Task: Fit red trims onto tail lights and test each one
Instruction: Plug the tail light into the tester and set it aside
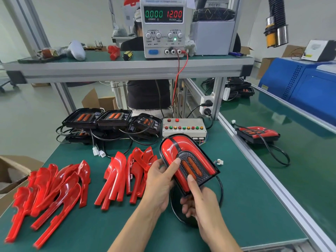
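Note:
I hold a tail light [183, 151] with red trims on it, tilted above the green table [254, 206]. My left hand [160, 184] grips its left side, thumb on the red trim. My right hand [199, 199] holds its near end from below, thumb pressed on the black bezel beside the orange lenses. Its black cable [221, 188] loops down to a white connector [220, 161]. Loose red trims lie in two piles, one at the left [52, 190] and one in the middle [123, 171]. Bare black tail lights [112, 118] are stacked at the back.
A test box [183, 127] with coloured buttons sits behind the held light. The power supply [163, 28] on the upper shelf reads 0.000 A and 12.00 V. A trimmed tail light [258, 133] lies on the conveyor at right. A cardboard box [12, 173] stands at left.

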Demonstrator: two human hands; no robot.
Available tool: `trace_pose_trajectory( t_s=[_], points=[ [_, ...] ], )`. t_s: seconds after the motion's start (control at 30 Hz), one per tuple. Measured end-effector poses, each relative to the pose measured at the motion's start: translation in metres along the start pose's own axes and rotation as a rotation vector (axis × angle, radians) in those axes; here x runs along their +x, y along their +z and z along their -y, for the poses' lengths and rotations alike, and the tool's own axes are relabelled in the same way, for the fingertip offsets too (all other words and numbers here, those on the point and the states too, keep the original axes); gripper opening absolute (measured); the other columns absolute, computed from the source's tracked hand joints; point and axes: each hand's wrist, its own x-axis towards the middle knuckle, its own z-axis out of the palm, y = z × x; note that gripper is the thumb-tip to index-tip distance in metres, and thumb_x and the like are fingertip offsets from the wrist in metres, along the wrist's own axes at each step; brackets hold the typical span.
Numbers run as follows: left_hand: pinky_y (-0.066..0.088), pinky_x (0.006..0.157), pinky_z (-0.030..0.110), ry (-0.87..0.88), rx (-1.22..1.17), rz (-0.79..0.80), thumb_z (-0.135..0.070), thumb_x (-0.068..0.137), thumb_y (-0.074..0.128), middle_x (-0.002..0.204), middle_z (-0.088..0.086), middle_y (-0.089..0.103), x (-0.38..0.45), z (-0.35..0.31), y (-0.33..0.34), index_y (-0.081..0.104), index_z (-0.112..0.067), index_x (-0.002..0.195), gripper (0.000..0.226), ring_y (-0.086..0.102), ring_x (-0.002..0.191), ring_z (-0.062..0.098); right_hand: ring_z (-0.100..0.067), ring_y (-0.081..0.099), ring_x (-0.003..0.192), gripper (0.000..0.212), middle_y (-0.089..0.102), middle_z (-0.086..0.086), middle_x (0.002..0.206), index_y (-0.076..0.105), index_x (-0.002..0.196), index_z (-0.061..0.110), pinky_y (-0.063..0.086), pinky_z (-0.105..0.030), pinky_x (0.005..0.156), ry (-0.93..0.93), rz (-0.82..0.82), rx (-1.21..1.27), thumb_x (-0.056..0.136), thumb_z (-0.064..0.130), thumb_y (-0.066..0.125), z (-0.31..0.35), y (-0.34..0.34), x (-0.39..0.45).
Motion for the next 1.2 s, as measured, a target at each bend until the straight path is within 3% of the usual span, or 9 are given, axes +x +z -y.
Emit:
trace_pose_trajectory(
  t_s=[0.27, 0.43, 0.63, 0.73, 0.83, 0.93, 1.07, 1.2],
  points=[
    [0.059, 0.087, 0.041, 0.058, 0.048, 0.011, -0.026, 0.074, 0.081, 0.110, 0.014, 0.076, 0.001, 0.007, -0.006, 0.056, -0.004, 0.123, 0.059, 0.073, 0.104, 0.030, -0.025, 0.062, 0.053, 0.035, 0.070, -0.016, 0.066, 0.076, 0.088, 0.004, 0.046, -0.029, 0.046, -0.023, 0.019, 0.082, 0.094, 0.038, 0.068, -0.009, 0.010, 0.002],
    [0.060, 0.088, 0.041, 0.034, 0.068, 0.044, -0.028, 0.075, 0.079, 0.112, 0.013, 0.076, 0.000, 0.009, -0.011, 0.057, -0.004, 0.124, 0.059, 0.073, 0.105, 0.031, -0.030, 0.074, 0.069, 0.024, 0.077, -0.019, 0.082, 0.080, 0.097, 0.009, 0.055, -0.025, 0.054, -0.068, 0.031, 0.143, 0.097, 0.028, 0.066, -0.014, 0.010, -0.001],
    [0.056, 0.099, 0.047, -0.085, 0.040, 0.053, -0.062, 0.080, 0.062, 0.121, 0.014, 0.072, 0.010, -0.011, -0.008, 0.059, -0.006, 0.132, 0.076, 0.069, 0.113, 0.030, -0.034, 0.077, 0.073, 0.024, 0.076, -0.021, 0.082, 0.075, 0.100, 0.003, 0.059, -0.025, 0.059, -0.079, 0.023, 0.181, 0.094, 0.026, 0.068, -0.019, 0.007, 0.001],
    [0.050, 0.106, 0.052, -0.077, -0.022, 0.008, -0.051, 0.092, 0.061, 0.122, 0.013, 0.072, 0.016, -0.017, -0.004, 0.059, -0.008, 0.134, 0.060, 0.068, 0.116, 0.029, -0.036, 0.077, 0.076, 0.025, 0.077, -0.021, 0.083, 0.074, 0.101, 0.002, 0.060, -0.026, 0.060, -0.081, 0.041, 0.170, 0.093, 0.025, 0.070, -0.021, 0.007, 0.000],
    [0.054, 0.100, 0.051, -0.075, -0.040, -0.032, -0.035, 0.097, 0.062, 0.118, 0.015, 0.073, 0.018, -0.017, -0.001, 0.062, -0.006, 0.130, 0.045, 0.070, 0.112, 0.031, -0.037, 0.077, 0.077, 0.023, 0.076, -0.021, 0.083, 0.074, 0.101, 0.001, 0.060, -0.027, 0.061, -0.092, 0.050, 0.167, 0.094, 0.022, 0.070, -0.022, 0.007, 0.000],
    [0.057, 0.095, 0.047, -0.067, -0.038, -0.056, -0.030, 0.100, 0.059, 0.117, 0.017, 0.073, 0.018, -0.018, -0.001, 0.063, -0.003, 0.129, 0.040, 0.070, 0.110, 0.032, -0.036, 0.077, 0.076, 0.021, 0.076, -0.021, 0.081, 0.074, 0.098, 0.001, 0.059, -0.027, 0.061, -0.099, 0.060, 0.160, 0.095, 0.021, 0.069, -0.024, 0.005, 0.000],
    [0.053, 0.101, 0.052, -0.072, -0.018, -0.078, -0.030, 0.101, 0.058, 0.118, 0.018, 0.073, 0.018, -0.018, -0.001, 0.063, -0.002, 0.128, 0.040, 0.069, 0.112, 0.035, -0.036, 0.077, 0.075, 0.022, 0.076, -0.021, 0.080, 0.074, 0.096, 0.000, 0.060, -0.028, 0.062, -0.117, 0.065, 0.139, 0.094, 0.021, 0.070, -0.025, 0.006, -0.001],
    [0.053, 0.102, 0.053, -0.087, -0.041, -0.079, -0.029, 0.097, 0.061, 0.121, 0.020, 0.071, 0.018, -0.019, -0.002, 0.062, -0.002, 0.130, 0.042, 0.068, 0.113, 0.035, -0.037, 0.076, 0.074, 0.035, 0.075, -0.022, 0.080, 0.074, 0.094, -0.002, 0.059, -0.029, 0.061, -0.116, 0.072, 0.135, 0.086, 0.032, 0.074, -0.025, 0.007, -0.001]
  ],
)
